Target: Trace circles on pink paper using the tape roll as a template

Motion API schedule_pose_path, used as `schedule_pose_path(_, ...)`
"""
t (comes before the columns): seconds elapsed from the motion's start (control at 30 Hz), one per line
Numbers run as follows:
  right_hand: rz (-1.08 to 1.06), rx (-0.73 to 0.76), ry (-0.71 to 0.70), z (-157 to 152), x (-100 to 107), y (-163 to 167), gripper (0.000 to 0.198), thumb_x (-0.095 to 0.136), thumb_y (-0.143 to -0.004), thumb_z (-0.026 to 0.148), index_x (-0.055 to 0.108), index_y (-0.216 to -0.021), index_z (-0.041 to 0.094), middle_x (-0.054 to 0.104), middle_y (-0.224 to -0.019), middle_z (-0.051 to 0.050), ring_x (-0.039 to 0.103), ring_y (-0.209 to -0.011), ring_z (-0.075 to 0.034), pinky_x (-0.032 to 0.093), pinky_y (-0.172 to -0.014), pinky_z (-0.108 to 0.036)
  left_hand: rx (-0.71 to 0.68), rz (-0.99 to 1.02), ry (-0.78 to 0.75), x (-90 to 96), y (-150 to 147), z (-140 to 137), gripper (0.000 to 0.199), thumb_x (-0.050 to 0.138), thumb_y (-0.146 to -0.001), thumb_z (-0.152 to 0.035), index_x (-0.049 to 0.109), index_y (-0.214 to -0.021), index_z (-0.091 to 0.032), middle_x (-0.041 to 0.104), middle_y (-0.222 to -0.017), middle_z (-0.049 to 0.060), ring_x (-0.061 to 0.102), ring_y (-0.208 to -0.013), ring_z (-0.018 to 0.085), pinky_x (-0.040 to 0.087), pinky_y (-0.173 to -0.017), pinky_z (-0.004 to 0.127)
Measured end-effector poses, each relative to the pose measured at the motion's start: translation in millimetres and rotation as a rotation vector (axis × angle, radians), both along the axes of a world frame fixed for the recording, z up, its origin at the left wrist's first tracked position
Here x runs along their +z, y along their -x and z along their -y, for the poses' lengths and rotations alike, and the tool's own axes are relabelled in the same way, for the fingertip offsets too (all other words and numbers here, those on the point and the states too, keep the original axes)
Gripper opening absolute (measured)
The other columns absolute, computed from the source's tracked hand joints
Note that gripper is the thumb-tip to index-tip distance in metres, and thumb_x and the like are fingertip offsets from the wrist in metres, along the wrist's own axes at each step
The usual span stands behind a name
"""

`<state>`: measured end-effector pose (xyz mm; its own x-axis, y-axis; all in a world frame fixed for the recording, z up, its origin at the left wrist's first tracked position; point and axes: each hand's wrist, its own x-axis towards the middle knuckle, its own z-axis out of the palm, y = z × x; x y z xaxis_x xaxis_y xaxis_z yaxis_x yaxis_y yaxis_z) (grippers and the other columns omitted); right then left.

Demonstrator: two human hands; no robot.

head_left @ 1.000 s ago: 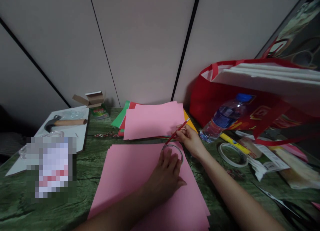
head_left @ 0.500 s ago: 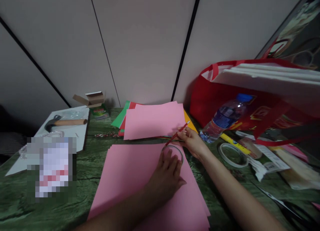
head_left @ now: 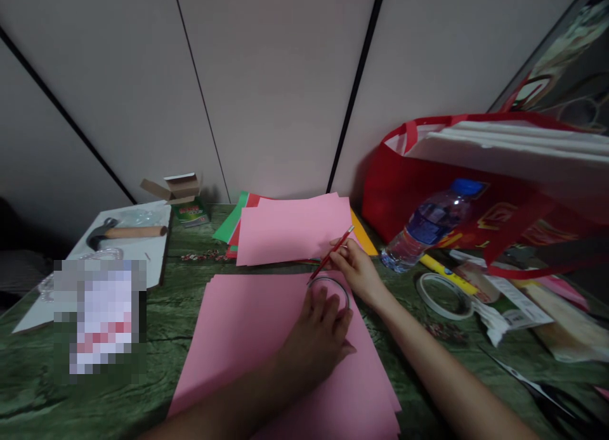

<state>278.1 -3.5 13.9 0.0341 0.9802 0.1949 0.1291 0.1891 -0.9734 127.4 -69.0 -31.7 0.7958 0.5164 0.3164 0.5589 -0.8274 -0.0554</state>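
Observation:
A stack of pink paper sheets (head_left: pixel 247 338) lies in front of me. On its upper right part rests a thin round ring, perhaps a roll of tape (head_left: pixel 349 295), with pink paper showing through its middle. My left hand (head_left: pixel 323 326) lies over the ring, fingers spread and pressing down; they cover its lower part. Pinched in my right hand (head_left: pixel 354 265) is a red pencil (head_left: pixel 335 251). It leans with its lower tip at the ring's upper left edge and its top end pointing up and right.
More pink sheets (head_left: pixel 290 227) lie on coloured paper behind. At left are a hammer (head_left: pixel 136 232) on a white board (head_left: pixel 152 262) and an opened box (head_left: pixel 190 210). At right stand a water bottle (head_left: pixel 431 221) and red bag (head_left: pixel 404 174), near a tape roll (head_left: pixel 442 313) and scissors (head_left: pixel 537 386).
My right hand and the pencil have shifted a little left; the pencil tip has moved counterclockwise along the ring's upper edge. My left hand keeps its place on the ring.

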Motion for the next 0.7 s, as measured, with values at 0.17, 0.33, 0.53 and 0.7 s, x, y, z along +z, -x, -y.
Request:
schedule_pose_path(0.17,0.025,0.041,-0.001,-1.9,-9.0,-1.4,0.018,0.054,-0.083,0.036,0.047,-0.093,0.024,0.062,-0.074,0.001,0.063,-0.069,-0.018,0.055,-0.069,-0.034,0.007,-0.021,-0.018,1.3,-0.8,0.8,0.057,0.040,-0.093,-0.055,0.047,-0.131,-0.014,0.049,-0.134,0.017,0.043,-0.125,0.038,0.031,-0.102,0.057)
schedule_pose_path(0.33,-0.016,0.071,0.007,-13.7,-5.3,-0.5,0.023,0.054,-0.082,0.036,0.048,-0.100,0.023,0.062,-0.074,0.001,0.065,-0.070,-0.018,0.056,-0.070,-0.036,-0.004,-0.025,-0.038,-2.2,-1.1,1.5,0.059,0.042,-0.092,-0.055,0.046,-0.133,-0.013,0.049,-0.134,0.018,0.044,-0.123,0.039,0.030,-0.102,0.057)
schedule_pose_path(0.53,-0.017,0.167,0.048,-29.1,-1.3,10.5,0.024,0.052,-0.081,0.031,0.049,-0.102,0.023,0.063,-0.075,0.001,0.065,-0.070,-0.016,0.057,-0.065,-0.033,0.004,-0.022,-0.009,-6.7,-1.2,1.1,0.064,0.043,-0.090,-0.059,0.044,-0.134,-0.014,0.047,-0.135,0.018,0.038,-0.128,0.040,0.023,-0.105,0.059)
schedule_pose_path(0.7,0.062,0.251,0.045,-32.1,-1.7,16.7,0.022,0.049,-0.083,0.028,0.048,-0.104,0.022,0.063,-0.072,0.001,0.064,-0.066,-0.016,0.055,-0.063,-0.031,-0.006,-0.009,-0.027,-6.1,-0.7,0.5,0.063,0.044,-0.090,-0.059,0.045,-0.133,-0.013,0.048,-0.133,0.018,0.033,-0.130,0.042,0.021,-0.106,0.060)
